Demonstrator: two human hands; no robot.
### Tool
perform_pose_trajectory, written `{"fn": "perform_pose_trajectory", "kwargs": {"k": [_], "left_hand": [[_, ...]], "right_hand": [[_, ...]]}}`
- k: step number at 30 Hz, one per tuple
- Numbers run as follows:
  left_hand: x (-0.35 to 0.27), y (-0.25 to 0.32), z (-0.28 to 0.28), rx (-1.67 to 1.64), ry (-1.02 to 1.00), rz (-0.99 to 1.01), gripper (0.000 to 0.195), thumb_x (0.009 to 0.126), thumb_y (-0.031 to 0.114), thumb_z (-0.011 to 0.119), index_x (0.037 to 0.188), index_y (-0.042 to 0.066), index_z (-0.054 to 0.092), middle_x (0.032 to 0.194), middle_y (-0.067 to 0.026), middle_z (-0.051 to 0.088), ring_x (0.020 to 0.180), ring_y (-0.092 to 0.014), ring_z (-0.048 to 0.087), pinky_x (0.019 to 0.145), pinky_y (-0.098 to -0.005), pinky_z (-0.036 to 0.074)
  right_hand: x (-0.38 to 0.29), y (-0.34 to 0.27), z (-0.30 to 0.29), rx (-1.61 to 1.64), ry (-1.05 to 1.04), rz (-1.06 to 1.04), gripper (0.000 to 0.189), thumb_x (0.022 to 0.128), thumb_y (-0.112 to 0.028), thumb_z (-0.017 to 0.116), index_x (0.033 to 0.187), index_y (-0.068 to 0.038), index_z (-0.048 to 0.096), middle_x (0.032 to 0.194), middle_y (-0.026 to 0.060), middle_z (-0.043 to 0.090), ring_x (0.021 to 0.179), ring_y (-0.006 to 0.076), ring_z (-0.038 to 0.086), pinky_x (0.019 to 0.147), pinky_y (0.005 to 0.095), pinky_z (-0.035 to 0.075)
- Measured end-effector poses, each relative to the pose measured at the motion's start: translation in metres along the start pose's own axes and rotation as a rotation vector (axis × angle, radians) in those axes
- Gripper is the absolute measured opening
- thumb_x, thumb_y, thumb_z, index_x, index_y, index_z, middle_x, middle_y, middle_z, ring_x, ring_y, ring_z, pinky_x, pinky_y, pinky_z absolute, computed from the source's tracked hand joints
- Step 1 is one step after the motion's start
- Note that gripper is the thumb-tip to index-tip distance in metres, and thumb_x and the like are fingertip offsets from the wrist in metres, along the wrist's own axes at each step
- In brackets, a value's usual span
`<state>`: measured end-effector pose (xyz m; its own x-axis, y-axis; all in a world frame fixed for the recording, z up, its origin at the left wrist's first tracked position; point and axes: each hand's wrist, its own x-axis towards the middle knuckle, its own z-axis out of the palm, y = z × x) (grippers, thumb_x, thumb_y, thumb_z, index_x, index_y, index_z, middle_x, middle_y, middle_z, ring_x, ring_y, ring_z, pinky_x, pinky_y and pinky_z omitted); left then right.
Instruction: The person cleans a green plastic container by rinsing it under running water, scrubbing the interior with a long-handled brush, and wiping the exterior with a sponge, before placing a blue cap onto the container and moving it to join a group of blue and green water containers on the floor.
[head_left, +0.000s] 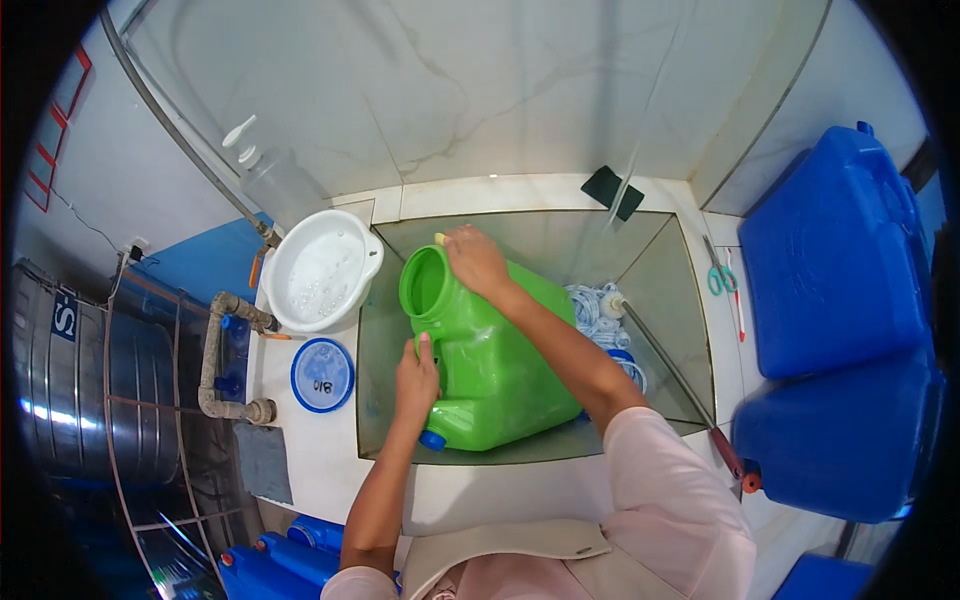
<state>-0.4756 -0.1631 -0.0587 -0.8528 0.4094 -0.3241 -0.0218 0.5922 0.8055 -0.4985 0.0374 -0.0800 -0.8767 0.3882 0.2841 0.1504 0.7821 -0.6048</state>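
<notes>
A large green plastic jug (495, 367) lies tilted in the tiled sink basin (660, 300), its wide open mouth facing up and left. My left hand (420, 375) grips the jug's handle beside the mouth. Against the far side of the jug's neck, my right hand (474, 259) presses a small yellow thing, perhaps a sponge, mostly hidden by the fingers. A blue cap (432, 440) closes a spout at the jug's near corner. Behind the jug, at the basin's right, lie a bundle of pale blue and white cord or cloth (596, 319) and a long-handled brush (671, 364).
Left of the basin stand a white tub of sudsy water (322, 270), a round blue-rimmed lid (322, 375) and a pump bottle (277, 180). A dark scouring pad (613, 192) is on the back ledge. Scissors (721, 277) and large blue jugs (832, 262) are at right.
</notes>
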Motion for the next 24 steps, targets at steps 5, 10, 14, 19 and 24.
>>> {"fn": "perform_pose_trajectory", "kwargs": {"k": [5, 10, 14, 19, 24], "left_hand": [[0.014, -0.006, 0.009, 0.106, 0.033, 0.168, 0.043, 0.094, 0.037, 0.033, 0.093, -0.003, 0.047, 0.071, -0.032, 0.054, 0.069, -0.049, 0.053, 0.06, -0.0529, 0.04], [-0.019, 0.035, 0.034, 0.149, 0.0, 0.274, 0.042, 0.094, 0.035, 0.034, 0.09, -0.005, 0.046, 0.076, -0.0339, 0.055, 0.075, -0.051, 0.052, 0.064, -0.0547, 0.039], [-0.001, 0.031, 0.027, 0.169, -0.031, 0.276, 0.04, 0.093, 0.034, 0.035, 0.091, -0.005, 0.045, 0.075, -0.0343, 0.054, 0.074, -0.051, 0.052, 0.064, -0.0551, 0.039], [-0.012, 0.037, 0.032, 0.225, -0.033, 0.395, 0.041, 0.093, 0.035, 0.036, 0.095, -0.005, 0.045, 0.071, -0.0322, 0.055, 0.07, -0.049, 0.053, 0.06, -0.0544, 0.04], [-0.018, 0.032, 0.014, 0.517, -0.212, 0.739, 0.038, 0.09, 0.037, 0.041, 0.09, 0.0, 0.05, 0.062, -0.0227, 0.057, 0.058, -0.044, 0.055, 0.052, -0.0494, 0.042]], "right_hand": [[-0.101, -0.038, -0.006, -0.251, 0.33, -0.086, 0.04, 0.09, -0.022, 0.041, 0.116, 0.009, 0.043, 0.12, 0.0265, 0.045, 0.111, 0.0409, 0.043, 0.099, 0.0465, 0.03], [-0.038, 0.023, -0.057, 0.045, 0.199, 0.113, 0.047, 0.092, -0.025, 0.04, 0.122, 0.01, 0.036, 0.126, 0.0289, 0.038, 0.118, 0.043, 0.036, 0.101, 0.046, 0.028], [-0.059, 0.006, -0.054, -0.084, 0.256, 0.072, 0.049, 0.094, -0.029, 0.034, 0.123, 0.011, 0.035, 0.126, 0.029, 0.038, 0.12, 0.0418, 0.034, 0.1, 0.0457, 0.028], [-0.08, 0.03, -0.038, -0.207, 0.445, 0.051, 0.051, 0.094, -0.036, 0.029, 0.117, 0.007, 0.043, 0.122, 0.027, 0.043, 0.115, 0.0389, 0.039, 0.097, 0.0426, 0.031], [-0.035, 0.037, -0.14, 0.381, -0.562, 0.194, 0.043, 0.091, -0.033, 0.035, 0.102, 0.0, 0.06, 0.105, 0.018, 0.059, 0.099, 0.027, 0.054, 0.092, 0.0361, 0.037]]}}
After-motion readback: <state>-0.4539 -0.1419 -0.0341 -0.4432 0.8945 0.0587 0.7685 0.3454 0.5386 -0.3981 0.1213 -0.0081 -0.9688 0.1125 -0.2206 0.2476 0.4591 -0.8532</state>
